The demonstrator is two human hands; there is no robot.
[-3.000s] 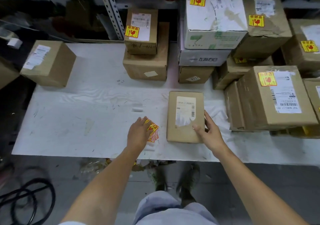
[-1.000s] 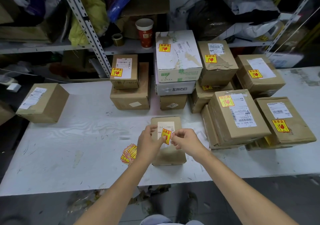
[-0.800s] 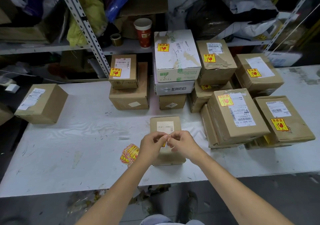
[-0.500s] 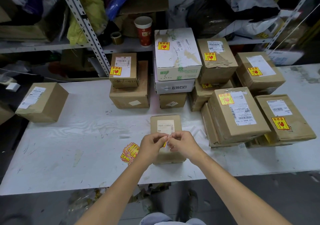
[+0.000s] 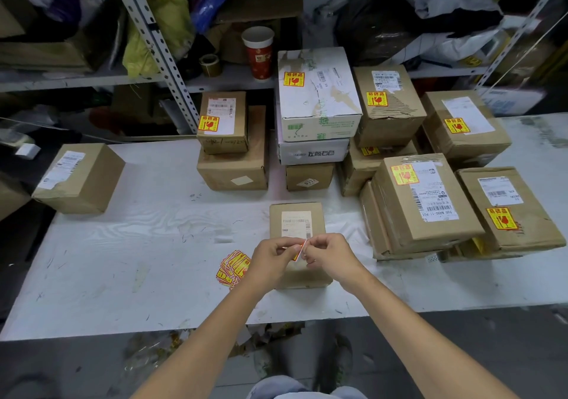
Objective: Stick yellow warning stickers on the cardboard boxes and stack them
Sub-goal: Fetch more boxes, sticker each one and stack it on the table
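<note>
A small cardboard box (image 5: 296, 214) with a white shipping label lies flat on the white table (image 5: 147, 245), with no yellow sticker on its visible top. Just above its near half, my left hand (image 5: 272, 258) and my right hand (image 5: 330, 252) both pinch one yellow warning sticker (image 5: 300, 250), held edge-on between the fingertips. A loose pile of yellow stickers (image 5: 233, 267) sits on the table left of my left hand. Behind and to the right stand stacked boxes (image 5: 424, 201), most bearing yellow stickers.
A lone brown box (image 5: 80, 177) without a yellow sticker rests at the table's left. Metal shelving (image 5: 153, 45) behind holds bags, a red paper cup (image 5: 259, 52) and a tape roll (image 5: 210, 64). The table's near edge runs just below my wrists.
Three seconds ago my left hand was on the sticker pile and my right held the box. Since a second ago the sticker, then face-on, has turned edge-on between my fingertips.
</note>
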